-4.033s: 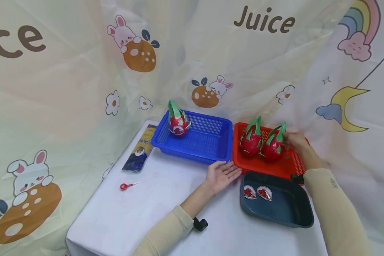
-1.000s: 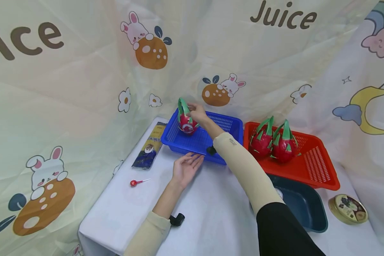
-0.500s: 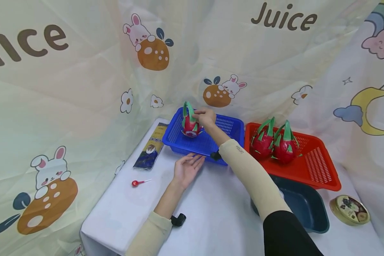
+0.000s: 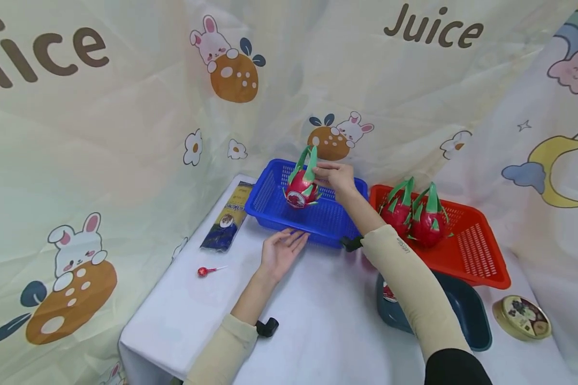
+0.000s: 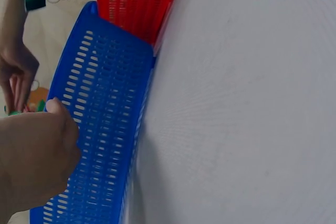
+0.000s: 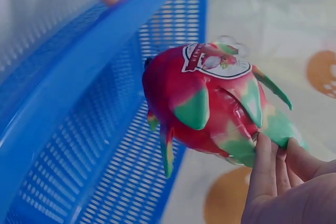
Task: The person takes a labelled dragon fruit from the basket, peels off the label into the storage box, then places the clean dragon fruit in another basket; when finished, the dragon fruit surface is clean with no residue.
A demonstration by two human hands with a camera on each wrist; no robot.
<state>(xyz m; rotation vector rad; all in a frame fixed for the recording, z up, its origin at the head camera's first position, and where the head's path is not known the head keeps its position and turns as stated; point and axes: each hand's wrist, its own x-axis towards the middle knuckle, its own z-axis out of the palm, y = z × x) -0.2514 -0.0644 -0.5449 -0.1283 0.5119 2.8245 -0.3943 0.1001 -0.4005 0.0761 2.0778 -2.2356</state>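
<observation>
- Pinching the dragon fruit [image 4: 299, 183] by its green leaves [image 4: 312, 162] with the right hand [image 4: 336, 175], likely because of their handle-like shape.
- Holding it over the blue basket [image 4: 265, 200], seemingly clear of the bottom, with its label [image 4: 296, 200] toward the front.
- Resting the left hand [image 4: 278, 256] palm up at the front of that basket, with relaxed fingers, perhaps to steady it; impossible to tell how firmly.
- In the red basket [image 4: 477, 248] alongside, two other dragon fruits [image 4: 428, 227] with leaves upward, probably for easy lifting.
- Just in front, a dark tub [image 4: 474, 315]; beside that, a round tin [image 4: 525, 318].
- Left of the blue basket, flat on the table [image 4: 173, 326], a packet [image 4: 227, 216].
</observation>
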